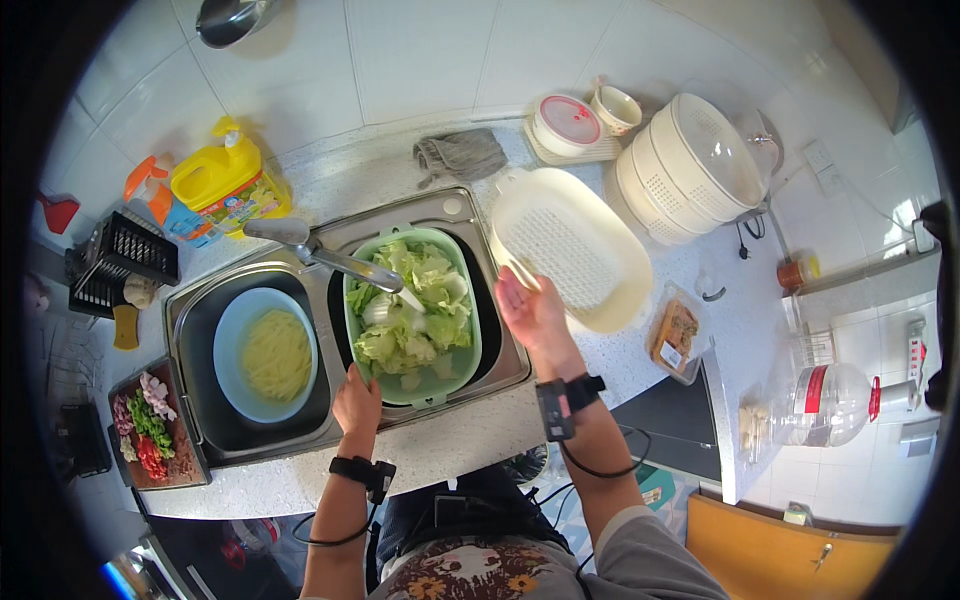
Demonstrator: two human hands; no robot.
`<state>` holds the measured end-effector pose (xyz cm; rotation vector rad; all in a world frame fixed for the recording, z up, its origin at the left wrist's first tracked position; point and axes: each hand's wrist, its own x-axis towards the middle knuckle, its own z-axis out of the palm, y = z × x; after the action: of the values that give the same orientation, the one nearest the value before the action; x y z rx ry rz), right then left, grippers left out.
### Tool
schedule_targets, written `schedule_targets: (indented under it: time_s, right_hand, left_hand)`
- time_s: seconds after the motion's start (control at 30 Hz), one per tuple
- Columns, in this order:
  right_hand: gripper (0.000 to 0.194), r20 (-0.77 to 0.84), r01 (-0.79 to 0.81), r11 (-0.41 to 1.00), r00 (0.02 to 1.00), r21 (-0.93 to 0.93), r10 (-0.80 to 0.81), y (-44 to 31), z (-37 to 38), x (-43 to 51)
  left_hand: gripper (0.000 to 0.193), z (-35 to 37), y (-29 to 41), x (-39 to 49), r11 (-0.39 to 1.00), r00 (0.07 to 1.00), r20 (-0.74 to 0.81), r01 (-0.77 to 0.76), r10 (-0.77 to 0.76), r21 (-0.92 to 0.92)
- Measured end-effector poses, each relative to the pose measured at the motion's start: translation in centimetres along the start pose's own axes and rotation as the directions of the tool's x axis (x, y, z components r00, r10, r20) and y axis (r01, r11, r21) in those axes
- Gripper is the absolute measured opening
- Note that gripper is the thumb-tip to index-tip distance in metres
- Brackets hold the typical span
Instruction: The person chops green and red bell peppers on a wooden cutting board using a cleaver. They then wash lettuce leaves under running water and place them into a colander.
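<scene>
My left hand [357, 401] grips the lower left rim of a green plastic basin [420, 391], its fingers partly hidden by the rim. Torn lettuce leaves [420, 300] fill the basin, which sits over the right sink bowl under the metal faucet [337, 262]. My right hand [531, 304] is at the left edge of a cream plastic colander basket [574, 247] on the counter, fingers against its rim; whether they close on it is unclear. In the left sink bowl stands a blue bowl [229, 352] holding pale yellow strips [277, 356] in liquid.
A tray of chopped vegetables [150, 431] lies left of the sink. Behind it stand a yellow detergent bottle [225, 184], a spray bottle [169, 202] and a black rack [135, 255]. A grey cloth [461, 154], a stacked steamer [686, 172] and a plastic food box [677, 334] occupy the counter.
</scene>
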<state>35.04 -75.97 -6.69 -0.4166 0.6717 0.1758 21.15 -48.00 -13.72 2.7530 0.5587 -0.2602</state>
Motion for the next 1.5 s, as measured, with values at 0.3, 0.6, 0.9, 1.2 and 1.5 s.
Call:
schedule_targets:
  time_s: [0.3,0.6,0.9,1.2,1.5]
  right_hand:
    - [0.086,0.666,0.544,-0.59,0.745,-0.597,0.012,9.4,-0.6,0.9]
    - [0.095,0.414,0.485,-0.803,0.847,-0.345,0.333,15.6,-0.8,2.2]
    - [0.043,0.724,0.625,-0.546,0.688,-0.558,0.048,12.6,-0.7,5.4]
    - [0.073,0.554,0.55,-0.706,0.789,-0.446,0.265,11.5,-0.4,2.9]
    - [0.037,0.645,0.629,-0.633,0.72,-0.451,0.256,12.0,-2.4,5.7]
  left_hand:
    - [0.038,0.5,0.4,-0.4,0.999,0.997,-0.073,0.038,-0.037,0.007]
    - [0.038,0.9,0.4,-0.9,0.999,0.987,-0.155,0.024,-0.029,-0.032]
    - [0.038,1.2,-0.1,-0.7,0.999,0.984,-0.177,-0.017,0.025,0.044]
    - [0.04,1.6,-0.8,-0.5,0.998,0.988,-0.152,0.03,-0.02,0.061]
    - [0.038,1.3,-0.4,-0.8,0.997,0.989,-0.141,0.052,-0.043,0.062]
